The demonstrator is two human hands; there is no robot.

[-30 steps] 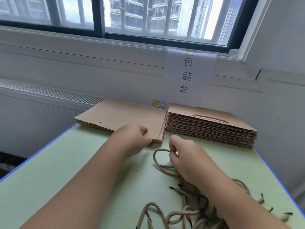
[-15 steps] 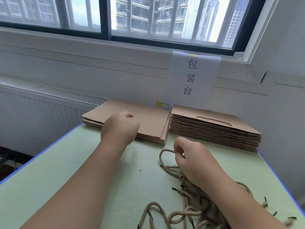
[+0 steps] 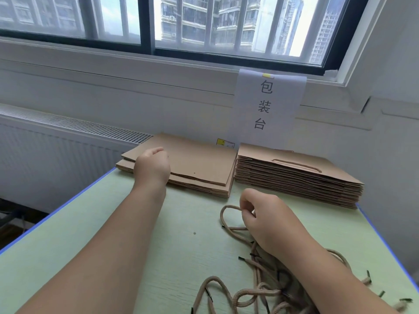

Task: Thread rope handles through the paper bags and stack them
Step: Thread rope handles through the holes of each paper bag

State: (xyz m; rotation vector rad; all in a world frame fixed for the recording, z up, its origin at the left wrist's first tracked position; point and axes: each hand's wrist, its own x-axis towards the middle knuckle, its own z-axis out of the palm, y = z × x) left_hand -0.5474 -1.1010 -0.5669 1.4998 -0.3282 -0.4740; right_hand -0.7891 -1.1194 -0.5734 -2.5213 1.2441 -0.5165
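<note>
Single head-worn wide-angle view, set above the near edge of the surface [image 3: 113,234] and facing forward and down. Both forearms enter from the bottom edge, with the left hand [image 3: 152,166] and right hand [image 3: 269,223] close at mid-frame. The rope handles [image 3: 258,291] run off the lower edge; the paper bags [image 3: 294,177], wall [image 3: 113,98] and window [image 3: 204,30] lie beyond, toward the top of the frame

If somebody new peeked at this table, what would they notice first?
Probably the two stacks of flat brown paper bags at the far edge of the pale green table: the left hand rests on the left stack, and the taller right stack has a handle in its top bag. Next, the tangle of tan rope handles at the near right, where the right hand pinches one loop. A white paper sign with black characters hangs behind.
</note>
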